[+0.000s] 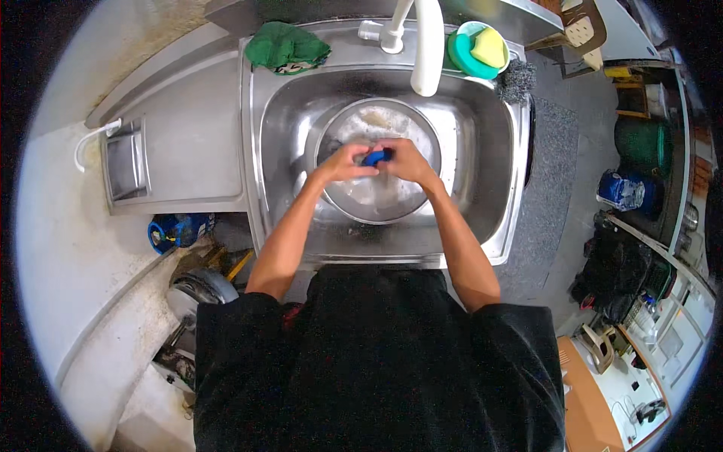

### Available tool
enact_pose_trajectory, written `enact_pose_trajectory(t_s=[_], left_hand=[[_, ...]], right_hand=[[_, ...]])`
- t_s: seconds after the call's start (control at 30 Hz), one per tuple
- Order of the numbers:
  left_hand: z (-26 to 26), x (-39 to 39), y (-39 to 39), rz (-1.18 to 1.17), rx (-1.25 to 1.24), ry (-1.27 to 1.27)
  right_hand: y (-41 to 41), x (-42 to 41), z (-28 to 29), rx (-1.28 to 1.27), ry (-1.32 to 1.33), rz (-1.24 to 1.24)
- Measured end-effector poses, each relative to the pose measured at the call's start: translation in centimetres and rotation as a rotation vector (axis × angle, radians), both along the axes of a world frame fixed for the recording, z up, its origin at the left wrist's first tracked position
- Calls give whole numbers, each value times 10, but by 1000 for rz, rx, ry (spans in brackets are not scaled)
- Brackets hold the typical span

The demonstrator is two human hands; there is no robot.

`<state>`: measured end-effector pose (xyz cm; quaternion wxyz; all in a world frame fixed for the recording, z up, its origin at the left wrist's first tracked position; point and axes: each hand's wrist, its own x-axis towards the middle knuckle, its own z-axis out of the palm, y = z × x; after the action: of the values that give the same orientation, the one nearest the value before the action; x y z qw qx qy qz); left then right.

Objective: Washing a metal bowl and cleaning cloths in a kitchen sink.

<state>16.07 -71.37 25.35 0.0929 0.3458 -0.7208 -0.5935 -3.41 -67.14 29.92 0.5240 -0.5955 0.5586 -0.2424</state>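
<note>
Both of my hands meet over a round metal basin (375, 219) that stands in a stainless steel sink (480, 169). Cloudy, foamy water (395, 121) lies in the basin. Between my left hand (345, 163) and my right hand (408, 160) is a small blue item (374, 157), with a dark part towards the right. My fingers curl around it from both sides, and blur hides what exactly it is. Above and to the right of my hands hangs the white faucet spout (427, 56).
A green cloth (287, 46) lies on the sink's back left rim. At the back right are a bowl (506, 55) with a yellow sponge (489, 47) and a steel wool scrubber (516, 81). The metal drainboard (192, 130) extends left; a blue container (621, 190) stands on the right.
</note>
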Motion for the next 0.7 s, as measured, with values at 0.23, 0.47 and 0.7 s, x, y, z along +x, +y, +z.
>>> enact_pose_trajectory(t_s=[0.23, 0.47, 0.7], left_hand=[[167, -11, -25, -163, -139, 298], [162, 39, -14, -50, -229, -133], [60, 17, 13, 188, -471, -288]], right_hand=[[0, -20, 106, -152, 24, 167], [6, -18, 139, -105, -156, -64], [10, -16, 14, -155, 337, -80]])
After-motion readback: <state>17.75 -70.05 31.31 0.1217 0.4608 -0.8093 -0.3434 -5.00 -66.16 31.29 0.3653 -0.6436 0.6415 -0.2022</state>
